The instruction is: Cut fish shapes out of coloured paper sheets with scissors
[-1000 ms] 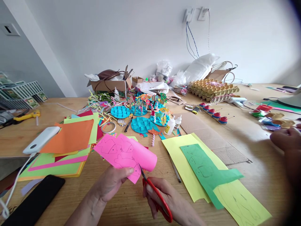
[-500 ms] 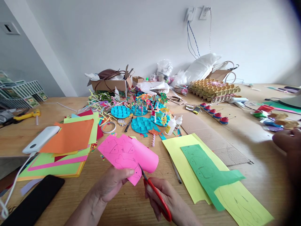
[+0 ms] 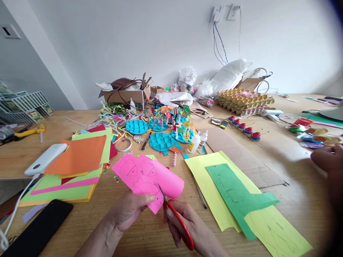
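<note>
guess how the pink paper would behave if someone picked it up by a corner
The pink paper looks bendy, since its right side curls over into a loose roll. It is probably light, as the left hand holds it near one edge. It seems unlikely to flop completely, because the drawn-on part stands out fairly flat beyond the thumb.

Left fingers (image 3: 147, 200) pinch pink paper (image 3: 150, 176); right fingers (image 3: 182, 208) hold red-handled scissors (image 3: 177, 216).

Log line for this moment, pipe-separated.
left hand: grips pink paper | right hand: holds red scissors, blades at paper | green paper: on yellow paper
</note>
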Demonstrator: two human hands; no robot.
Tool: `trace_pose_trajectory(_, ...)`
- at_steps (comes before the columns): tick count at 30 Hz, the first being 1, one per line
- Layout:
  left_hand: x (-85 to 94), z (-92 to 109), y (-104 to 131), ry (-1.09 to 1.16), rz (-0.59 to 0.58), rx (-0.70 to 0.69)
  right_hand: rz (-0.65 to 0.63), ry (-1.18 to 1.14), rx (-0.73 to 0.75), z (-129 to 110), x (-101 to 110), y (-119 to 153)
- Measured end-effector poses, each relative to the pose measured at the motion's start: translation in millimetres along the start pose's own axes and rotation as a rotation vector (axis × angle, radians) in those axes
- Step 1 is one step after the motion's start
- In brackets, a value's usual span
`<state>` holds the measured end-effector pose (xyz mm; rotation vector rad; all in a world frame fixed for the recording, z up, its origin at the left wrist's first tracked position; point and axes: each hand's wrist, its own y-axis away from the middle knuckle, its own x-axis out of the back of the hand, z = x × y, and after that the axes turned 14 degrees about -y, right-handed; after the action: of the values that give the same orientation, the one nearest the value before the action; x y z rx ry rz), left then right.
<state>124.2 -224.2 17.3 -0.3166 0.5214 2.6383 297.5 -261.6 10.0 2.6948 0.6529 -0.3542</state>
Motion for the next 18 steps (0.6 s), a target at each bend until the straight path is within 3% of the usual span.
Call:
trace_pose_trajectory(8,-1.2,-0.8,0.9,-0.009,0.018,0.002,0.02,-0.008,0.0,1.5,0.8,0.7)
trace_pose_trajectory(14,-5.2,-0.2,0.0,-0.025,-0.034,-0.008,0.024,-0.034,0.014,4.4,0.4,-2.3)
trace_pose_trajectory(18,-6.9,-0.4,1.1,0.007,0.021,0.009,0.027,-0.046,0.029,6.3,0.6,-2.8)
